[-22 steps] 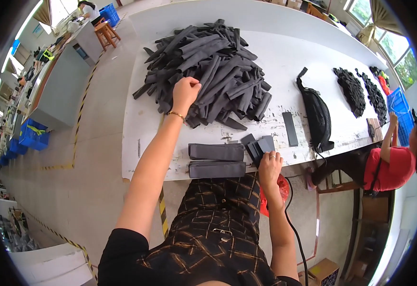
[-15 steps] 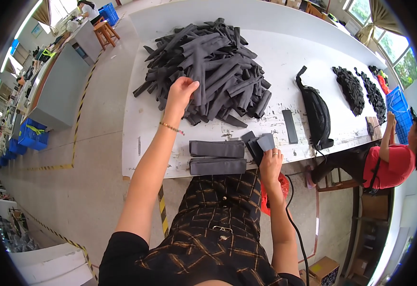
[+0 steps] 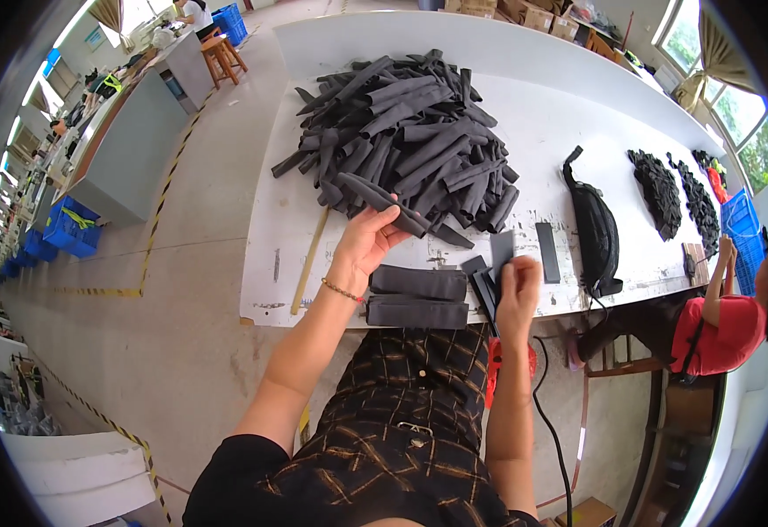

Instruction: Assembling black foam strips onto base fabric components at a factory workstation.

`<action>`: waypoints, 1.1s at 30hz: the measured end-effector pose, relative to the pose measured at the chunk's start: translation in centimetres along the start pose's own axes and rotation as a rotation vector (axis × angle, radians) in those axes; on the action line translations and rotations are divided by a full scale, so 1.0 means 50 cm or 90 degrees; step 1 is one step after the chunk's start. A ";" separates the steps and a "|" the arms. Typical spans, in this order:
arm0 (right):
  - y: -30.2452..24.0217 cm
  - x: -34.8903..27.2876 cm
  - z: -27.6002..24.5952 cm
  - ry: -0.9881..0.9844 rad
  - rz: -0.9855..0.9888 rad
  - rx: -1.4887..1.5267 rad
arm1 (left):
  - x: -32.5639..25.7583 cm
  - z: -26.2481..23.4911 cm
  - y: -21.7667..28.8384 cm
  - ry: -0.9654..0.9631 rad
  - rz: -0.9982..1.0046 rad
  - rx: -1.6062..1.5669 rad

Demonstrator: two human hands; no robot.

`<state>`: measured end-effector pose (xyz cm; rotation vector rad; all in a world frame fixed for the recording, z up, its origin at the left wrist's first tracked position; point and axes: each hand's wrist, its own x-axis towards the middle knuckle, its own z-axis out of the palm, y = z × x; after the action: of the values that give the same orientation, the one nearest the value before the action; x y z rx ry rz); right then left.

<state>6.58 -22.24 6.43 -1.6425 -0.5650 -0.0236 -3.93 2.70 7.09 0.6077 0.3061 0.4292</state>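
Observation:
My left hand [image 3: 371, 239] is closed on one dark grey fabric sleeve [image 3: 382, 198], a long flattened tube, at the near edge of a large heap of similar sleeves [image 3: 423, 119]. My right hand [image 3: 518, 297] pinches a thin flat grey strip [image 3: 502, 249] standing up from its fingers. Just left of that hand lie several dark flat strips [image 3: 482, 283]. Between my forearms, two neat stacks of flattened sleeves, a far stack [image 3: 419, 282] and a near stack [image 3: 417, 312], sit along the table's front edge.
Right of my hands, a dark strip [image 3: 547, 252] and a black waist bag [image 3: 593, 224] lie on the white table [image 3: 551, 114]. A yellowish stick [image 3: 311, 261] lies left. Farther right are black piles [image 3: 655, 195], a blue crate [image 3: 741, 233] and a seated person in red [image 3: 722, 334]. A black cable [image 3: 549, 417] hangs below.
My left hand has come nearer and rightward, bringing a sleeve away from the heap. My right hand has lifted a grey strip off the dark strips. The view has shifted slightly.

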 end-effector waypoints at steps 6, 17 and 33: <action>-0.077 -0.054 0.055 -0.198 -0.093 -0.157 | -0.012 0.004 0.013 0.007 0.004 -0.035; -0.130 -0.027 0.054 -0.208 -0.237 -0.201 | -0.026 0.022 0.005 0.064 0.008 0.101; -0.113 -0.023 0.048 -0.223 -0.134 -0.176 | -0.034 0.007 -0.015 0.042 -0.051 0.065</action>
<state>2.76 -20.17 10.87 -1.8618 -1.0385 0.0335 -5.06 1.18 7.17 0.6792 0.4160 0.3586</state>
